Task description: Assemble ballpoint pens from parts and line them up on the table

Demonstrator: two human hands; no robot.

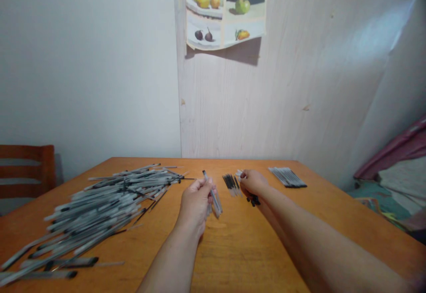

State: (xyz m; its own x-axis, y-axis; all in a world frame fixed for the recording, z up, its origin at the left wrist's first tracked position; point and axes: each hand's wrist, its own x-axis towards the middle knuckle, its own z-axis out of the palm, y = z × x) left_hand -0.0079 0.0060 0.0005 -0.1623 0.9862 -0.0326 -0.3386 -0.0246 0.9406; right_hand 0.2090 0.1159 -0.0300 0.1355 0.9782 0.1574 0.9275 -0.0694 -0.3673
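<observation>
Fingers (205,187) of our left hand (191,202) are closed around a small bundle of slim, translucent grey-white plastic pens (217,204); one dark end points up above the thumb. Our right hand (253,181) has its fingers bent together, low over the surface, but we cannot tell if they grip something. Just under it lie some short black caps (253,201), and small whitish pieces (238,173) show beside its fingertips. Between our hands, a row of thin dark rods with pale ends (231,183) lies on the orange-brown wooden table (229,257). Farther to the right there is a flat, tidy row of grey-white pens with dark ends (286,177). On the left spreads a big, disordered heap of similar pens and rods (106,204).

As we judge it, only a modest part is done: the tidy row and the small groups of parts are in order, while the heap, which is much larger, seems to be left.
</observation>
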